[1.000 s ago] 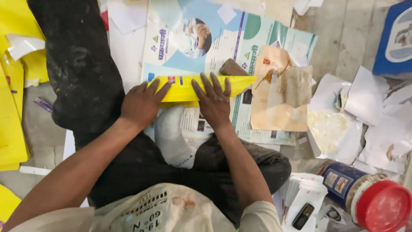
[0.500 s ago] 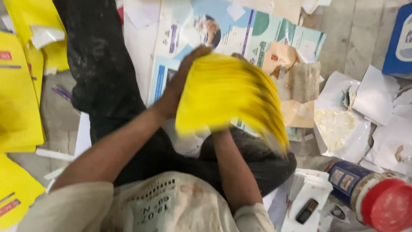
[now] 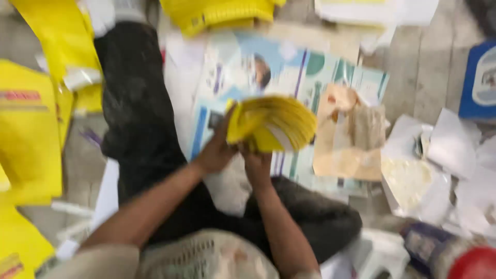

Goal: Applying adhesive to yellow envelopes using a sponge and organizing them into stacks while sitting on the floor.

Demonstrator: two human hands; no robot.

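Over printed sheets [image 3: 289,72], both hands [image 3: 237,155] apparently grip yellow stack [image 3: 274,124].

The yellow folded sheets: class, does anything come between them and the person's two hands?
Nothing visible does. The left hand and right hand both grip the yellow folded sheets directly at their lower edge, holding them above the printed poster. The picture is blurred, so finer finger detail cannot be told.

yellow sheet [image 3: 271,124] lifted off poster, now bunched
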